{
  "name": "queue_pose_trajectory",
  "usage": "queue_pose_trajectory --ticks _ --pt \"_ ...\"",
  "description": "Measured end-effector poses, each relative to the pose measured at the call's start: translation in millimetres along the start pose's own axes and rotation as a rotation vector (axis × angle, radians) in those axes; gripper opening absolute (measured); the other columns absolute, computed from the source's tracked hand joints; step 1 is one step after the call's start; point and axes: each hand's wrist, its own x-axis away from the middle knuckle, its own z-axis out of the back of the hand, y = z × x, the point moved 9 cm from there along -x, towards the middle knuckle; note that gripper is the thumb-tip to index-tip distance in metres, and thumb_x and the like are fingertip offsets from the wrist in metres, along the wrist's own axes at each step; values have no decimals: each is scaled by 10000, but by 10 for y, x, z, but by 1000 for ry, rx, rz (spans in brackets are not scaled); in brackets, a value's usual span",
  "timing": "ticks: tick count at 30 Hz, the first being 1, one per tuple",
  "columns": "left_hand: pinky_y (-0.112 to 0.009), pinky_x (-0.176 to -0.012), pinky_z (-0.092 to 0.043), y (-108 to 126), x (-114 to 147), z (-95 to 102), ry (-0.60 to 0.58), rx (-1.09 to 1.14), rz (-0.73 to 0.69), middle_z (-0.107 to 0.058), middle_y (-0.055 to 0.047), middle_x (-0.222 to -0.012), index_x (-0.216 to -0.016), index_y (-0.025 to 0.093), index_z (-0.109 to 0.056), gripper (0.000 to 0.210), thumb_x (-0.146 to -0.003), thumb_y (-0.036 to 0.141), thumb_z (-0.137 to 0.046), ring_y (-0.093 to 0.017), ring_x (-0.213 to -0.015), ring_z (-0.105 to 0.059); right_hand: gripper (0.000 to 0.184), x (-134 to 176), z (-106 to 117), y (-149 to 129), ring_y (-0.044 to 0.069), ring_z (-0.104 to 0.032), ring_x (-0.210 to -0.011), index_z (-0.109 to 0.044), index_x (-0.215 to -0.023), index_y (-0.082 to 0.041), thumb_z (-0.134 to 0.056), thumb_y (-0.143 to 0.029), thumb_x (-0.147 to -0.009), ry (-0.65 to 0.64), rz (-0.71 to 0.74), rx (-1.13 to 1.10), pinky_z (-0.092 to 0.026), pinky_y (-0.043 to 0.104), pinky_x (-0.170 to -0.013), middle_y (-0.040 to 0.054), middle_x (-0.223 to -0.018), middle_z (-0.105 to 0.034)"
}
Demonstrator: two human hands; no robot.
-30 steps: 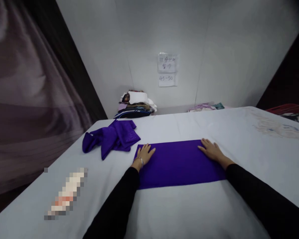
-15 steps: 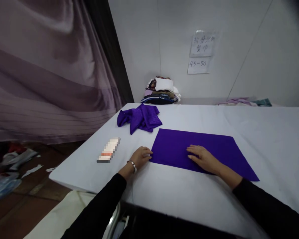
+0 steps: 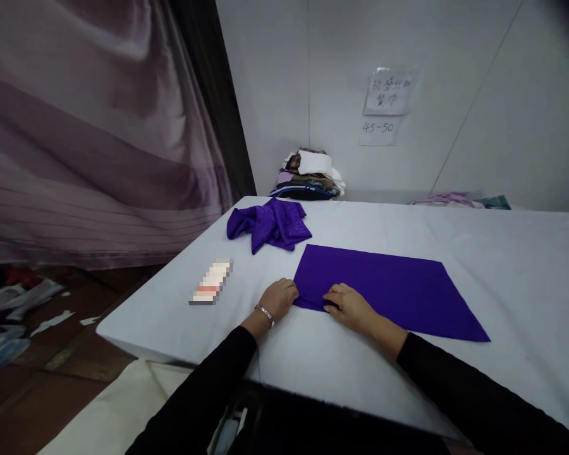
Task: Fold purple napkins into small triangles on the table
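A purple cloth (image 3: 389, 287) lies flat on the white-covered table, a smooth four-sided piece with its long near edge toward me. My left hand (image 3: 279, 298) is at its near left corner, fingers closed on the cloth there. A short way to the right, my right hand (image 3: 351, 306) pinches the near edge, thumb and fingertips together. The cloth is slightly rumpled between the two hands. Behind it to the left rests a crumpled purple cloth (image 3: 272, 224), touched by neither hand.
A phone-like item (image 3: 212, 283), blurred out, lies on the table (image 3: 161, 322) left of my hands. A pile of folded clothes (image 3: 308, 175) stands by the wall, with more fabric (image 3: 450, 200) at the back right. A curtain (image 3: 99, 139) hangs at left.
My right hand has slid left along the cloth, from lying flat to pinching its near edge. My left hand's fingers have closed on the corner. The view has shifted slightly.
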Motion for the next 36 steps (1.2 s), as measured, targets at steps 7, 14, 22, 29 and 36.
queue_pose_trajectory --ticks 7,14,22,29,36 --pt "-300 -752 -396 55 55 141 3 -52 -10 -591 -43 -893 -825 171 -569 181 -878 162 -396 -158 -822 -490 261 1 -22 -70 187 -488 -831 -616 -1056 -174 -499 -272 -844 -18 -1 95 -378 287 -741 72 -888 -574" --pt "-290 -728 -383 8 212 -25 -75 -155 -2 -591 -38 -923 -826 174 -565 164 -857 104 -420 -155 -822 -492 257 15 -118 -152 159 -470 -780 -631 -972 -184 -387 -172 -890 -21 56 137 -353 260 -673 55 -840 -557" --pt "-308 -728 -394 -28 250 -2 -76 -148 35 -597 -47 -895 -831 173 -580 182 -874 150 -405 -164 -826 -509 264 70 -113 -212 173 -457 -800 -634 -1012 -201 -411 -294 -906 7 98 144 -353 281 -686 61 -845 -539" --pt "-364 -843 -411 61 33 139 44 11 133 -618 -56 -1011 -946 193 -600 194 -871 265 -436 -186 -958 -535 272 64 -109 -236 176 -452 -785 -632 -1013 -206 -410 -320 -904 17 113 143 -352 295 -693 59 -846 -538" --pt "-463 -1022 -285 174 -301 -425 -102 -7 110 -383 -125 -1385 -1266 154 -439 434 -859 303 -414 -254 -1287 -306 226 122 -33 -223 179 -472 -843 -625 -970 -195 -491 -339 -857 24 104 169 -357 309 -762 55 -901 -558"
